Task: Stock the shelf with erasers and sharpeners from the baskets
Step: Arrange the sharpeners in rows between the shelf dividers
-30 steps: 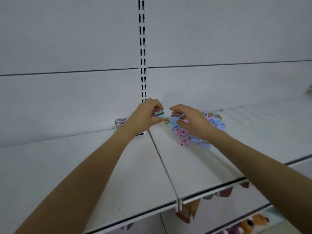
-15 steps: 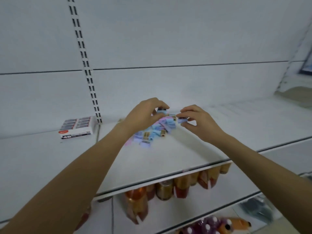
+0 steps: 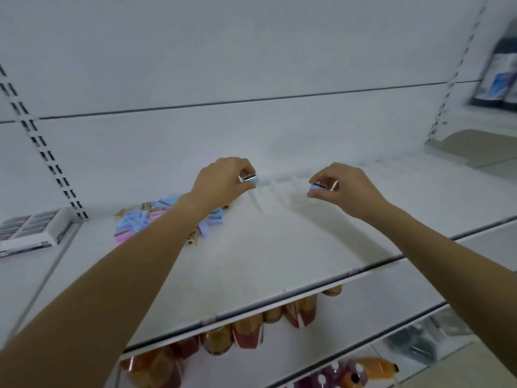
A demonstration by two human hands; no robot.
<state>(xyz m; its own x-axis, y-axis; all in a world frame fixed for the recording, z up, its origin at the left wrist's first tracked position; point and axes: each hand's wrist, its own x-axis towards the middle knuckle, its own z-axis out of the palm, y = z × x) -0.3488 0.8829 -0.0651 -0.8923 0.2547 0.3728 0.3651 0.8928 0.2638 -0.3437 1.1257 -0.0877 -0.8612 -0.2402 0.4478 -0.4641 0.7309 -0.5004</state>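
A: While both grips are pinched tight, what do they hold?
B: The left hand (image 3: 223, 183) pinches a blue sharpener (image 3: 249, 178), the right hand (image 3: 347, 189) a second sharpener (image 3: 318, 186), mid-frame above the shelf (image 3: 265, 253).
A: Other stock?
B: Centre left, a sharpener pile (image 3: 140, 221); far left, an eraser box (image 3: 30, 231).

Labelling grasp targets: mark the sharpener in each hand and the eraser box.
Left-hand sharpener (image 3: 249, 178): head view, on its metal top face.
Right-hand sharpener (image 3: 318, 187): head view, middle of its visible face.
Eraser box (image 3: 26, 226): head view, on its top face.
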